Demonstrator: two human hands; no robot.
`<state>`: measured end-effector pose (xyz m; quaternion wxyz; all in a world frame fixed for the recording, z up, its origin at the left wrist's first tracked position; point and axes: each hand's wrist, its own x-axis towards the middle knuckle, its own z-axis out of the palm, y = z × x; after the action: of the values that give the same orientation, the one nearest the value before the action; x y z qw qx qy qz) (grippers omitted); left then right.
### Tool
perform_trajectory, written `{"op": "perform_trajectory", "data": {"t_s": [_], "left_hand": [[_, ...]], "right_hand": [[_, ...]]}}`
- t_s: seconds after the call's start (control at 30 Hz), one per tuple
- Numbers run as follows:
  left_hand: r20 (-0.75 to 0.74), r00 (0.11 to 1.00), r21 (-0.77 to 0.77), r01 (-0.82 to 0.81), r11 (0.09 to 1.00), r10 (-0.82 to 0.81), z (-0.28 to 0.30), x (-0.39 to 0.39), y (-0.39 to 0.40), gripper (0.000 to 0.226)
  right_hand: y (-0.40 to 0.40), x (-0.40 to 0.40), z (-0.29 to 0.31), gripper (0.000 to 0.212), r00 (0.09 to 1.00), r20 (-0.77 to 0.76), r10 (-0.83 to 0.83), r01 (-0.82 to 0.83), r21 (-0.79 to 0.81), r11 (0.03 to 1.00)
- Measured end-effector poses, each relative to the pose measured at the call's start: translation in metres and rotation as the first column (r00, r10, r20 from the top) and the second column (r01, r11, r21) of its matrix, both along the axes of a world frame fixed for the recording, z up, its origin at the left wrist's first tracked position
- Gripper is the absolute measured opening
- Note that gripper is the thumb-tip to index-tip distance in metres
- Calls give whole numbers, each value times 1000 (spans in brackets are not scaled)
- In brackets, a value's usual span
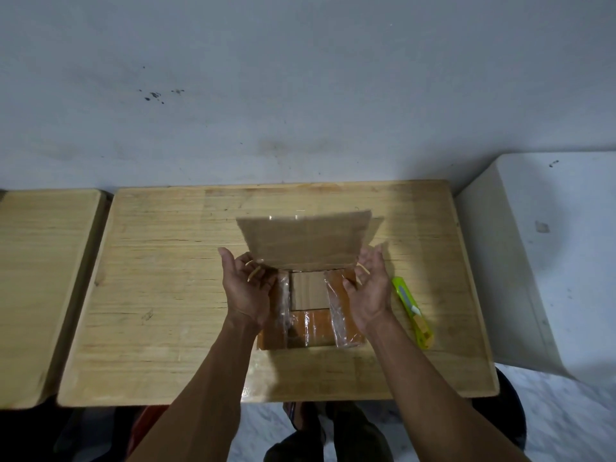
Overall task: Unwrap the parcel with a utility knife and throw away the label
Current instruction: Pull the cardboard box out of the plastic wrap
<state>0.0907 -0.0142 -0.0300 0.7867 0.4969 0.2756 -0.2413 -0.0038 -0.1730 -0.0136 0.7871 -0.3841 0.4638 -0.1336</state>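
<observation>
A brown cardboard parcel sits in the middle of the wooden table. Its far flap stands raised, and strips of clear tape hang on the side flaps. My left hand is at the box's left edge, fingers curled on the flap's left corner. At the right edge, my right hand has its fingers spread against the flap's right corner. A yellow-green utility knife lies on the table just right of the box, apart from both hands. No label is in sight.
A second wooden table stands close on the left. A white cabinet or box stands at the right. A grey wall runs behind the tables. My feet and a dark stool show below the table's near edge.
</observation>
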Motion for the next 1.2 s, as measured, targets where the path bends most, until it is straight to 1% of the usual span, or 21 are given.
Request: {"op": "perform_trajectory", "data": {"t_s": [0.07,0.1,0.13,0.17,0.23,0.27,0.33,0.37,0.47,0.53,0.6,0.67,0.7,0.8,0.9,0.97,1.0,1.1,1.13,1.17,1.2], "left_hand": [[-22,998,-32,59,998,-59,2,-1,8,72],[-37,995,-66,91,994,-93,3,-1,11,72],[-50,991,-92,117,989,-122,4,-1,15,70],[-60,988,-108,138,985,-145,6,-1,18,68],[-62,977,-138,193,971,-203,9,1,21,58],[-56,969,-158,231,960,-242,11,2,22,50],[-39,948,-139,309,941,-317,14,3,23,37],[-23,935,-94,350,932,-354,16,4,26,33],[-4,895,105,444,890,-446,12,5,35,28],[10,867,198,487,850,-499,9,6,40,25],[34,816,307,541,783,-577,5,9,43,24],[44,765,412,572,709,-643,9,10,43,26],[53,741,437,585,683,-669,11,9,43,27],[58,669,485,629,607,-741,14,10,42,24],[50,520,532,709,463,-853,19,12,43,10],[22,442,540,750,383,-897,22,14,40,10],[-8,412,575,747,333,-911,25,13,38,13],[-111,291,697,705,134,-950,24,15,36,48],[-119,257,710,697,99,-959,28,13,36,52],[-129,254,693,714,96,-959,27,12,35,54],[-129,287,672,729,129,-949,25,10,35,53]], "right_hand": [[-3,-4,-3,38,1000,24,16,-16,24,1000],[-5,-8,-7,24,997,59,48,-48,14,999],[-7,-11,-11,15,991,97,87,-87,-2,996],[-9,-16,-14,14,985,112,132,-129,-30,991],[-14,-25,-21,16,968,54,247,-237,-140,961],[-16,-29,-25,24,947,3,320,-312,-212,926],[-18,-36,-26,54,865,-99,492,-496,-313,810],[-21,-39,-31,57,849,-103,519,-522,-317,791],[-27,-40,-29,38,854,-58,516,-507,-313,803],[-30,-36,-23,40,837,-62,544,-536,-293,791],[-34,-34,-20,44,809,-89,581,-583,-246,774],[-37,-33,-21,40,771,-107,627,-632,-248,734],[-38,-34,-22,39,748,-124,652,-659,-258,707],[-43,-35,-21,44,650,-215,729,-755,-289,589],[-48,-33,-18,52,530,-317,787,-845,-280,456],[-50,-33,-18,56,449,-400,799,-887,-304,347],[-50,-33,-18,57,419,-435,797,-900,-314,302],[-50,-35,-18,62,368,-484,794,-918,-324,229],[-49,-36,-18,63,358,-490,795,-922,-320,217],[-48,-36,-17,64,349,-495,796,-925,-317,209],[-48,-36,-18,64,343,-502,794,-928,-313,203]]}}
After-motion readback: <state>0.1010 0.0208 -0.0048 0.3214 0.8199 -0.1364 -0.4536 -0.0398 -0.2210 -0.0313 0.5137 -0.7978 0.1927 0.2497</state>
